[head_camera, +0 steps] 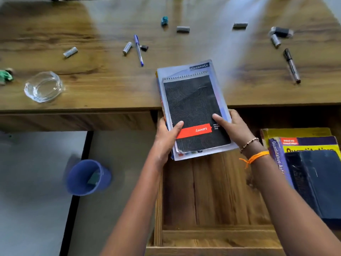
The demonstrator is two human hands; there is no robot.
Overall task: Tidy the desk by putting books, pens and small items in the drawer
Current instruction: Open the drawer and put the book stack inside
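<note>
Both hands hold a stack of notebooks (193,100), a black spiral pad with a red band on top, above the open wooden drawer (203,196). My left hand (168,134) grips the stack's near-left corner and my right hand (233,127) its near-right edge. The stack's far end reaches over the desk edge. Books (311,167) lie in the drawer's right side. On the desk (92,84) lie a blue pen (138,49), a black marker (292,65), several grey batteries (127,48) and a small black cap (144,47).
A glass bowl (44,86) stands at the desk's left front. A green crumpled bit (6,74) lies at the left edge and a blue crumpled bit (164,20) at the back. A blue bin (86,177) stands on the floor left of the drawer.
</note>
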